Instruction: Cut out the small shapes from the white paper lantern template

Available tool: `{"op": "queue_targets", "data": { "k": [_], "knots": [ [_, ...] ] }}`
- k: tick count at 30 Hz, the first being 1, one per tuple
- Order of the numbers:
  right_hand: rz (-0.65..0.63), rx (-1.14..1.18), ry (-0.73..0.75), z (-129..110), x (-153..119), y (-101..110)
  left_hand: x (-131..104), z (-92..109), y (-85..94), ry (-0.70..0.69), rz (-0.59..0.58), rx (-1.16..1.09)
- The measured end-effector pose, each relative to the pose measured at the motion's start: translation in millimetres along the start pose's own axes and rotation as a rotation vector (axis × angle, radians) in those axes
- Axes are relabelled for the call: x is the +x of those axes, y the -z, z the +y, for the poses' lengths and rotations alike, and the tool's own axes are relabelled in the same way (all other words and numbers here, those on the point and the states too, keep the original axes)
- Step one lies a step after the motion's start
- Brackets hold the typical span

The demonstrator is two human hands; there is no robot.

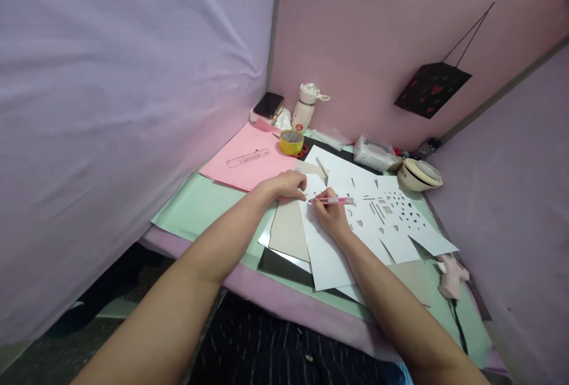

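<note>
My right hand (331,214) is closed around a pink craft knife (340,200), its tip low over a white sheet of paper (329,263). My left hand (291,184) rests at the upper left edge of that sheet, thumb apart from the fingers, with nothing visible in its grasp. More white paper (371,244) lies to the right, with small hearts, slots and many little shapes cut through it. Under the sheets, a beige board (288,234) shows at the left. Fine marks near the knife tip are too small to read.
Pink paper (222,162) with a clear ruler (249,158) lies left. Behind are yellow tape (291,143), red-handled scissors (303,152), a bottle (304,109) and a phone (269,104). A bowl (415,176) and a corded pink glue gun (452,277) stand right. A black lantern (433,89) hangs above.
</note>
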State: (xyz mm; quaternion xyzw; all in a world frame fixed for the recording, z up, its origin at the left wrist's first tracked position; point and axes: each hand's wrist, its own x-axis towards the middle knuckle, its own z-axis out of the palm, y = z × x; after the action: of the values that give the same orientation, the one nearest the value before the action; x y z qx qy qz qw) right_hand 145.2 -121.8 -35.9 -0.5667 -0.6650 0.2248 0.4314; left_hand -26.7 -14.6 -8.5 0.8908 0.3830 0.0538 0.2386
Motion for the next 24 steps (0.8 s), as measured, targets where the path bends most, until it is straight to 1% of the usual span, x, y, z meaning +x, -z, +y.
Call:
{"op": "queue_targets", "data": {
  "k": [16,24],
  "knots": [
    [-0.050,-0.006,0.017,-0.4,0.5,-0.4,-0.8,1.5,0.8,0.019,-0.011,-0.002],
    [-0.086,-0.060,-0.011,-1.4,-1.4,-0.1,-0.7,1.5,1.0,0.024,-0.013,0.005]
  ]
}}
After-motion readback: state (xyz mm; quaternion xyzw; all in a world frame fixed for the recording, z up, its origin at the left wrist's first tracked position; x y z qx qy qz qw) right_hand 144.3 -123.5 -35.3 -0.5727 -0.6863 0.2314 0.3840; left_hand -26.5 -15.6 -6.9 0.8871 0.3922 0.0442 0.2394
